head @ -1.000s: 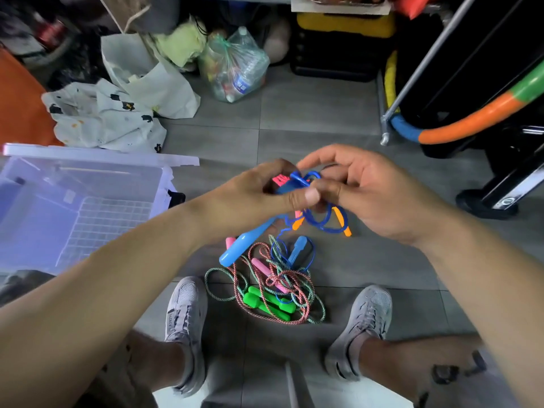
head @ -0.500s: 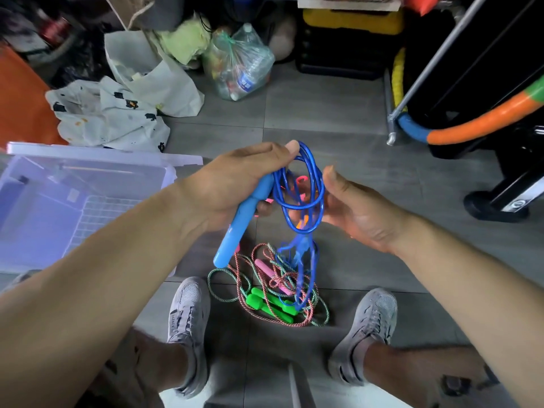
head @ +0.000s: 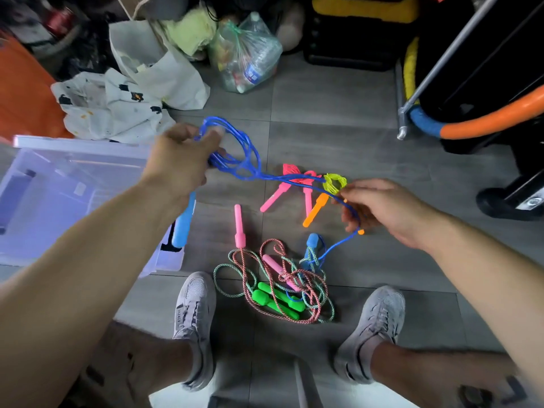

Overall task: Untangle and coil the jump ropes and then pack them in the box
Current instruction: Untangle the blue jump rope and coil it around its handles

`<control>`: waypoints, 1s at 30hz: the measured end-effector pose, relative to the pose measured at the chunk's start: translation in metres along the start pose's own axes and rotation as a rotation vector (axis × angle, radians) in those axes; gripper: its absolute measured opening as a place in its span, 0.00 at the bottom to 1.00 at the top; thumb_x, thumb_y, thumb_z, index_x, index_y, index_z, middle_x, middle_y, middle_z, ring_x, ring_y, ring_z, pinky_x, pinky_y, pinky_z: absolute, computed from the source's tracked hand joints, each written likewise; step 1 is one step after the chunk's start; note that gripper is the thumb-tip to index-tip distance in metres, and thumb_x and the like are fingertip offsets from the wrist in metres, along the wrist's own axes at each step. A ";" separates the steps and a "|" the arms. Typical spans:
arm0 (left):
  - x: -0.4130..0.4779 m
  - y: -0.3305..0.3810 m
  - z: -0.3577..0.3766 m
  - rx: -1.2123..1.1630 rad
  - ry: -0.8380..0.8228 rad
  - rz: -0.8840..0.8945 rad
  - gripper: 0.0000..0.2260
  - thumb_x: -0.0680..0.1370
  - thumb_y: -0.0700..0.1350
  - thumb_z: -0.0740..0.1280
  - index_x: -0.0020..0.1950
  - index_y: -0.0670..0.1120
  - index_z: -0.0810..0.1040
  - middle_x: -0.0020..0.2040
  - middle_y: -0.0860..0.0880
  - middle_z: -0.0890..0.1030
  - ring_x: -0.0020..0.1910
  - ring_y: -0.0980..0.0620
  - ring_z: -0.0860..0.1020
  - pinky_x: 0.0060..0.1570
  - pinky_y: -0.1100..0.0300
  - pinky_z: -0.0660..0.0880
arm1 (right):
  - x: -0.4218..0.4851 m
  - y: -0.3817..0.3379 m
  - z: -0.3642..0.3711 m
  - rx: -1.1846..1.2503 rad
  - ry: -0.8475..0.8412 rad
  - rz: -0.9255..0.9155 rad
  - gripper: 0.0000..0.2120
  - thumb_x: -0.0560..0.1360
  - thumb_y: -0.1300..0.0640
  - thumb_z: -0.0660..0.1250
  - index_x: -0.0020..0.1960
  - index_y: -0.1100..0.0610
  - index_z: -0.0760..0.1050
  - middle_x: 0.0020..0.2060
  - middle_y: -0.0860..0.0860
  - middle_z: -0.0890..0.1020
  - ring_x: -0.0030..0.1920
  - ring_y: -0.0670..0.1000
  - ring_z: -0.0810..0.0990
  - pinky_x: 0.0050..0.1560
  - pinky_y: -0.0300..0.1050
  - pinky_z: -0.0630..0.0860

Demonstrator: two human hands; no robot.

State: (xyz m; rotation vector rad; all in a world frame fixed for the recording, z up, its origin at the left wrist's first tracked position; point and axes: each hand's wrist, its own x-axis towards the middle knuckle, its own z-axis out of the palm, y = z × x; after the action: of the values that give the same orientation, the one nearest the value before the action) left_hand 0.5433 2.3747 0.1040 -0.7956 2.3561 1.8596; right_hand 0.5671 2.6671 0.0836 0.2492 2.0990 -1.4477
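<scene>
My left hand (head: 179,160) grips the coiled loops of a blue jump rope (head: 235,154), and one light-blue handle (head: 184,222) hangs below that hand. The rope's free length runs right into my right hand (head: 382,210), which pinches it; from there it drops to the other blue handle (head: 312,242) on the floor. A coiled pink rope (head: 294,184) and a coiled yellow rope with orange handles (head: 329,189) lie on the floor between my hands. A tangle of braided ropes (head: 282,284) with pink and green handles lies between my shoes. The clear plastic box (head: 82,145) stands open at left.
Grey tiled floor. White bags (head: 117,104) and a clear bag of bottles (head: 244,57) lie behind. A metal rack leg (head: 403,131), orange-and-blue foam tube (head: 471,125) and black wheel (head: 509,201) stand at right. My shoes (head: 194,313) flank the tangle.
My hands have moved apart: the left carried the blue coil up and left toward the box, the right slid out along the rope to the right. The coiled pink and yellow ropes now show.
</scene>
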 end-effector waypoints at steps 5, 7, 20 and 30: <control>-0.021 -0.020 0.023 0.583 -0.136 0.263 0.11 0.74 0.54 0.72 0.44 0.49 0.75 0.35 0.50 0.78 0.31 0.48 0.74 0.34 0.56 0.71 | -0.003 -0.021 0.006 0.235 -0.025 -0.135 0.14 0.80 0.68 0.59 0.47 0.60 0.82 0.32 0.53 0.81 0.30 0.50 0.70 0.34 0.42 0.66; -0.037 -0.023 0.034 0.697 -0.271 0.355 0.09 0.74 0.52 0.72 0.43 0.52 0.74 0.37 0.51 0.79 0.35 0.48 0.76 0.36 0.56 0.72 | -0.005 -0.023 0.011 0.082 -0.026 -0.209 0.15 0.79 0.70 0.61 0.48 0.56 0.84 0.34 0.52 0.82 0.30 0.47 0.70 0.34 0.41 0.68; -0.057 -0.008 0.047 0.157 -0.917 0.066 0.11 0.81 0.52 0.62 0.45 0.53 0.82 0.39 0.50 0.80 0.40 0.54 0.76 0.44 0.57 0.74 | -0.017 -0.036 0.022 -0.072 0.081 -0.343 0.02 0.74 0.68 0.73 0.43 0.63 0.83 0.30 0.56 0.84 0.28 0.51 0.82 0.33 0.45 0.81; -0.044 0.002 0.038 0.091 -0.651 0.142 0.09 0.82 0.43 0.65 0.43 0.47 0.81 0.40 0.48 0.80 0.36 0.54 0.74 0.35 0.65 0.70 | -0.010 -0.017 0.010 -0.094 -0.205 -0.107 0.17 0.79 0.51 0.68 0.40 0.64 0.76 0.32 0.61 0.78 0.30 0.55 0.78 0.31 0.44 0.76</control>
State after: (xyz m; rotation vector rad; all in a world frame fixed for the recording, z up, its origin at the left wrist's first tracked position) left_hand 0.5700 2.4263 0.1100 0.0085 2.0772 1.6916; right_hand 0.5713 2.6528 0.0997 -0.0468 2.0310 -1.3675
